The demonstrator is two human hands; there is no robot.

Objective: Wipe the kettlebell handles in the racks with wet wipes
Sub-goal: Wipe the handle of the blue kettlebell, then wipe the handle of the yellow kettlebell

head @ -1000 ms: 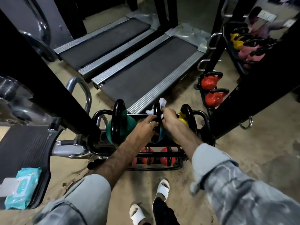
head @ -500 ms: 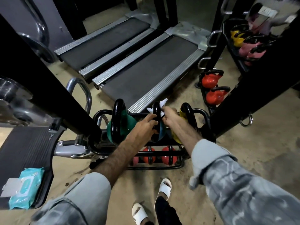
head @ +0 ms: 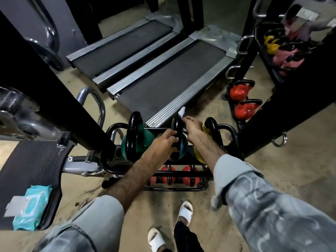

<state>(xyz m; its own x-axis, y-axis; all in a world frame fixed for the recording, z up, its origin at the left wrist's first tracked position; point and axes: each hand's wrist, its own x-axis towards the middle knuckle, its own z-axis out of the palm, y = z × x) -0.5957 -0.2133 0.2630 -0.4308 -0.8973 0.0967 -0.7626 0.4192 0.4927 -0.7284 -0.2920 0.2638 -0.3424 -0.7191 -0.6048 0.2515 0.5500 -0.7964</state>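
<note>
A low black rack (head: 230, 132) in front of me holds a green kettlebell (head: 143, 140), a blue kettlebell (head: 182, 148) and a yellow kettlebell (head: 199, 155) on top, with red kettlebells (head: 188, 172) below. My left hand (head: 164, 140) grips the near side of the blue kettlebell's black handle (head: 177, 122). My right hand (head: 192, 126) presses a white wet wipe (head: 181, 111) against the far top of that same handle. The wipe's tip sticks out above my fingers.
A teal pack of wet wipes (head: 31, 206) lies on a black footplate at the left. Two treadmills (head: 163, 77) stretch beyond the rack. Black machine posts (head: 54, 99) flank it. A second rack with red kettlebells (head: 242, 100) stands at the right, near a mirror.
My right hand has slid the wipe up and over to the far side of the handle. My left hand has kept its grip on the near side.
</note>
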